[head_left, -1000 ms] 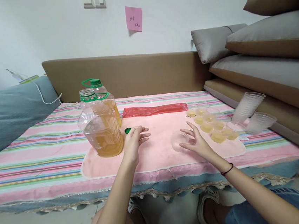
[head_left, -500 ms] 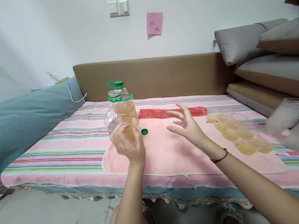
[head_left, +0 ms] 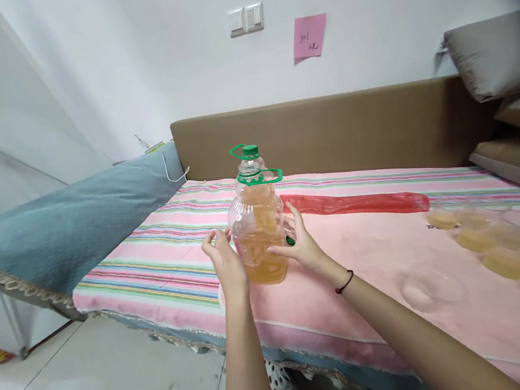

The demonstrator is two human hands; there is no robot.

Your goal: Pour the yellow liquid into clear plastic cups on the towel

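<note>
Open oil jug (head_left: 258,232) clamped between left hand (head_left: 226,264) and right hand (head_left: 302,247), fingers spread on its lower sides. About half full of amber liquid, so probably heavy, sloshy, thin-walled – best held low on the body or by the green handle. Standing on soft pink cloth (head_left: 354,265) over a striped cover; capped second jug (head_left: 247,154) just behind, filled cups (head_left: 470,236) well right of the fingers.

Both forearms are bare, with no sleeves in view. A thin dark cord bracelet (head_left: 344,282) circles the wrist just behind the right hand (head_left: 302,247). The left hand (head_left: 225,264) wears nothing.
</note>
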